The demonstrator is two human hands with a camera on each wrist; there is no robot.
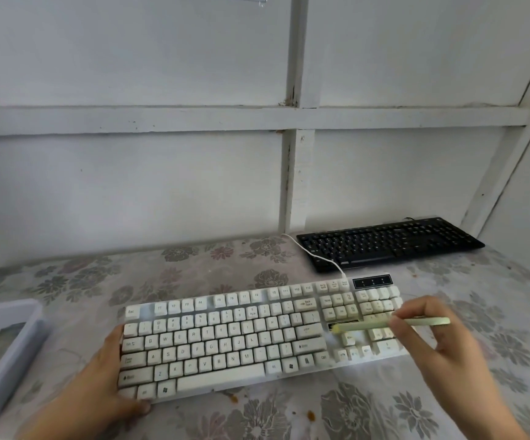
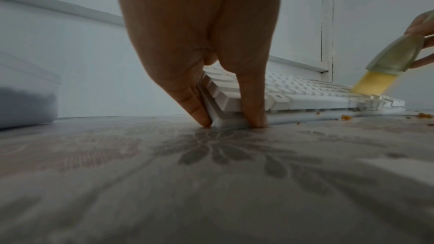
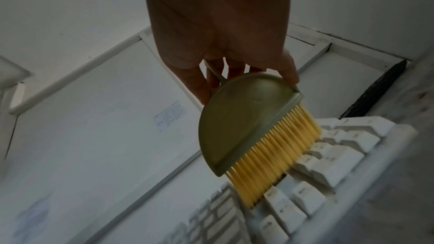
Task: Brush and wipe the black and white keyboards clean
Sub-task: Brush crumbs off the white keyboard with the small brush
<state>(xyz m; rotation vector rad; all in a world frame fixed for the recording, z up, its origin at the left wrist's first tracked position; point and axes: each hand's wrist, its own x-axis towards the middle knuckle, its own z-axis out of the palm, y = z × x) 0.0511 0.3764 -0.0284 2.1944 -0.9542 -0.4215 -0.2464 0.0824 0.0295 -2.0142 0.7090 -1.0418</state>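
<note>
Brush, green-backed, yellow-bristled: pinched in right hand, bristles on white keyboard right-end keys, left hand clasping its corner, likely steadying; black keyboard apart.

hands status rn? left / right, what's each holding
Left hand: grips the left end of the white keyboard, steadying it.
Right hand: holds the brush, bristles on the keys.

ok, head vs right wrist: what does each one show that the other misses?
Head only: black keyboard laid out in full at the back, left hand bracing the white keyboard, grey bin. Right wrist only: the brush's half-round green back and yellow bristles on the keys. Both: right hand holding the brush over the white keyboard's right end.
</note>
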